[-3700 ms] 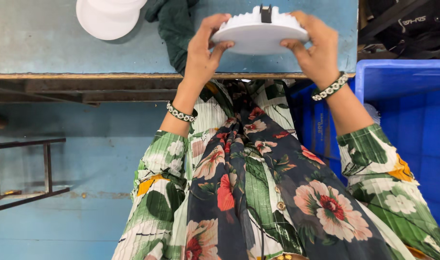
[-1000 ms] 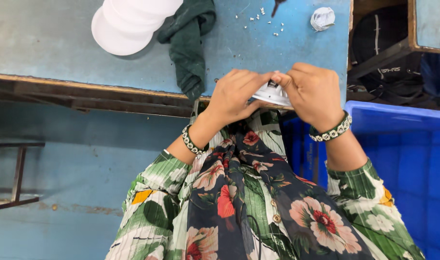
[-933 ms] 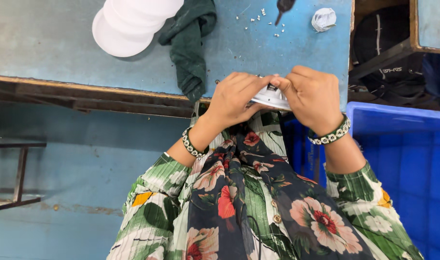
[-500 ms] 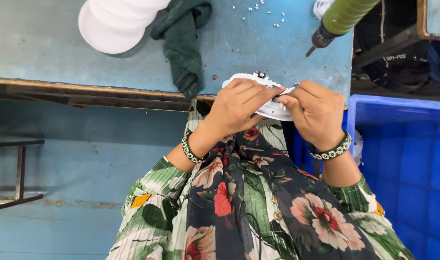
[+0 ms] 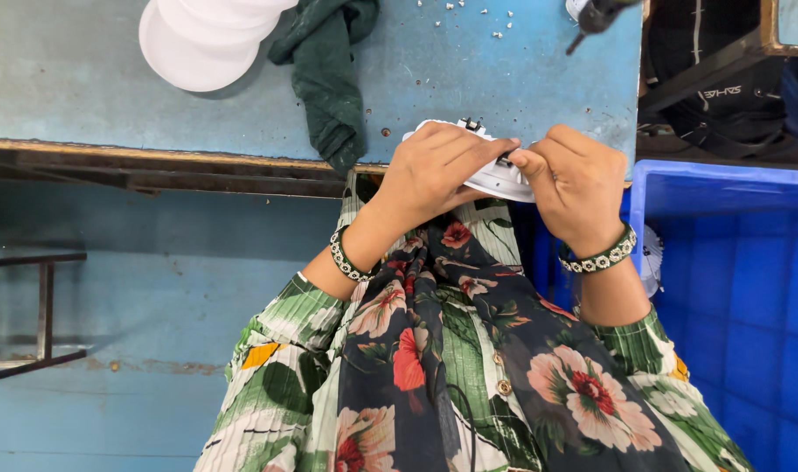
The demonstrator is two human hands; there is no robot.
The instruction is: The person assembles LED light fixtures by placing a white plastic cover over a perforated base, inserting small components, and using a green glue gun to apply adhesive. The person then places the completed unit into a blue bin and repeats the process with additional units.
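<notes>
A white round fitting point(image 5: 495, 179) is gripped at the table edge point(image 5: 198, 153) by both the left hand point(image 5: 434, 170) and the right hand point(image 5: 574, 179), fingers curled closed over it. Since most of it is covered, a small part could be pressed crooked or slip loose, and the fitting could drop toward the blue crate point(image 5: 731, 288).

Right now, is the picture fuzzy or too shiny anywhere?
Head view: mostly sharp and evenly lit, with no strong glare. The left hand and right hand cover much of the round white plastic fitting. The dark tool tip at the top edge looks slightly blurred and cut off. A soft shadow lies under the blue worktable's edge.
</notes>
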